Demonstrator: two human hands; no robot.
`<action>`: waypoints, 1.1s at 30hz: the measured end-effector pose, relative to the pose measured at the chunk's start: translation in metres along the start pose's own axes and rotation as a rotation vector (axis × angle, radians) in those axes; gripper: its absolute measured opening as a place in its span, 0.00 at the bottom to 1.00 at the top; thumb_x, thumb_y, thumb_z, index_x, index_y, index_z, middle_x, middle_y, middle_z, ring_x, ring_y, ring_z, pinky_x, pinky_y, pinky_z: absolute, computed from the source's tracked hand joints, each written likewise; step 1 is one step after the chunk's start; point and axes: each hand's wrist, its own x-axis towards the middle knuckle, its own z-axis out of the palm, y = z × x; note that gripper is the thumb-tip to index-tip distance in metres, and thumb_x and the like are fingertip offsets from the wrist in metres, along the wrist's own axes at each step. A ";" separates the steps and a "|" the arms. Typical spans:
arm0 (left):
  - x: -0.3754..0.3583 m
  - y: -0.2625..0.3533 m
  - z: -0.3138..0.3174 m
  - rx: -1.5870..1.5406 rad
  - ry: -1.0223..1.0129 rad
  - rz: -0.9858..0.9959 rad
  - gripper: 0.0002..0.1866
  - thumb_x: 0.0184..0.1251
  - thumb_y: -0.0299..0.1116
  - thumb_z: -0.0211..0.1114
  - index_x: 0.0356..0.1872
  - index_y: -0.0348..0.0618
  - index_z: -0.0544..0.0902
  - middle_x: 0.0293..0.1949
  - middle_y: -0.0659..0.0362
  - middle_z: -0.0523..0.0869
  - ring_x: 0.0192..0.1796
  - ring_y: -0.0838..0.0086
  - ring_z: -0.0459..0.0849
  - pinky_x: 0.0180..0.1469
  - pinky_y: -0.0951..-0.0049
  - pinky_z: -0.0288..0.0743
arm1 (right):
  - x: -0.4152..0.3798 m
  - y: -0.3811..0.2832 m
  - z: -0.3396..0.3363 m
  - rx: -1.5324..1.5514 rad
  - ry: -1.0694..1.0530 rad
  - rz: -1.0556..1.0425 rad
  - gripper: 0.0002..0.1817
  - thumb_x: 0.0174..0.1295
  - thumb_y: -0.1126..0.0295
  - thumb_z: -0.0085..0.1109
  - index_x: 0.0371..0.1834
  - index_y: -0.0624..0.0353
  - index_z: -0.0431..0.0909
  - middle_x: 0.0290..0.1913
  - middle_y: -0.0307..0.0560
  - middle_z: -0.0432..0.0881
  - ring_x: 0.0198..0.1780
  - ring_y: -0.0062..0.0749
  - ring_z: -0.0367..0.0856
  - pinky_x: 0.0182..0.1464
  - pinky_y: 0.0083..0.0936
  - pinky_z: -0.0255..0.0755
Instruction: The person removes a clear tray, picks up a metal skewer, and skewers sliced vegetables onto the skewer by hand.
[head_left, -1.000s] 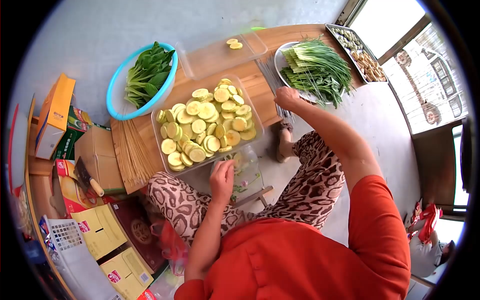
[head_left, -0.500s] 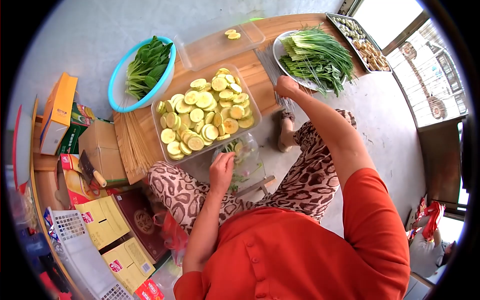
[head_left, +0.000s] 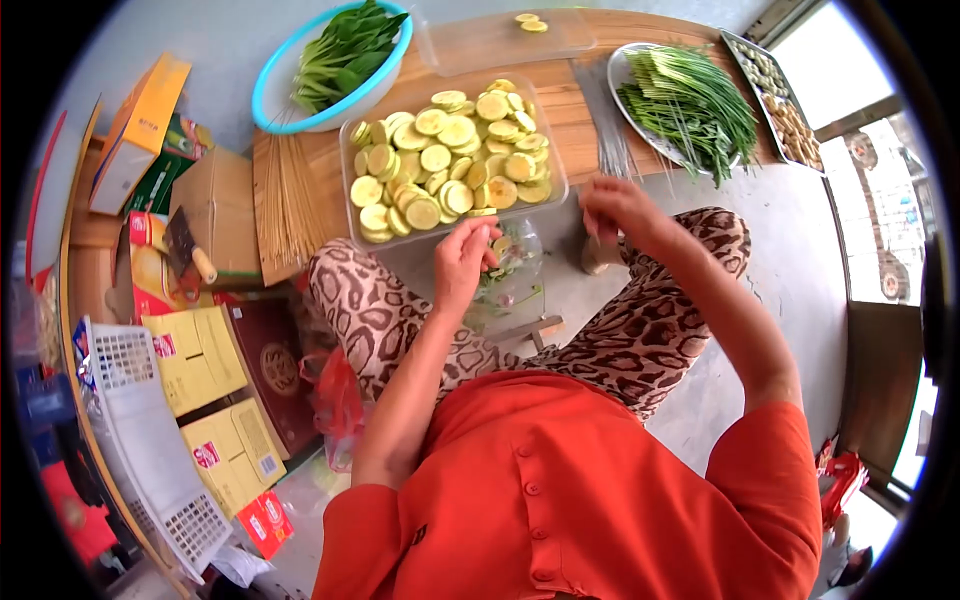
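My left hand (head_left: 463, 262) is closed at the front edge of a clear tray (head_left: 352, 205) heaped with yellow-green squash slices (head_left: 436, 158). Whatever its fingertips hold is too small to make out. My right hand (head_left: 618, 212), also closed, is just in front of the thin metal skewers (head_left: 606, 120) lying on the wooden table (head_left: 562, 98). I cannot make out anything between its fingers. Right of the skewers, an oval plate (head_left: 620, 72) bears long green chives (head_left: 690, 105) and leafy greens.
A blue-rimmed basin (head_left: 262, 95) with leafy greens (head_left: 350, 55) is at the back left, above wooden skewers (head_left: 283, 205). A clear lid (head_left: 460, 45) with two slices lies behind. At right is a metal tray (head_left: 765, 105); at left, a cleaver (head_left: 186, 245) and boxes.
The view has shifted, so the table sits higher. My right hand has drawn back from the metal skewers toward my body. My left hand has risen to the edge of the slice tray.
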 end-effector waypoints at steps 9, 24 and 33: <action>0.019 0.025 -0.016 -0.662 0.084 -0.172 0.15 0.74 0.40 0.52 0.45 0.37 0.78 0.29 0.60 0.80 0.19 0.84 0.70 0.20 0.86 0.62 | -0.034 0.023 0.087 -0.375 -0.339 0.023 0.05 0.61 0.70 0.53 0.34 0.61 0.73 0.24 0.41 0.82 0.18 0.18 0.70 0.21 0.17 0.65; 0.077 0.005 -0.107 0.461 0.402 0.054 0.11 0.66 0.35 0.59 0.44 0.41 0.82 0.36 0.57 0.85 0.29 0.73 0.83 0.33 0.74 0.76 | 0.015 0.030 0.068 0.211 -0.081 -0.015 0.11 0.71 0.64 0.47 0.43 0.59 0.76 0.18 0.33 0.70 0.15 0.12 0.60 0.18 0.12 0.52; 0.157 -0.018 -0.141 1.007 0.128 0.015 0.34 0.56 0.44 0.66 0.63 0.39 0.70 0.64 0.45 0.71 0.65 0.55 0.70 0.65 0.64 0.63 | 0.016 0.028 0.075 0.181 -0.111 -0.005 0.10 0.69 0.66 0.48 0.39 0.59 0.78 0.17 0.35 0.72 0.14 0.13 0.60 0.17 0.13 0.52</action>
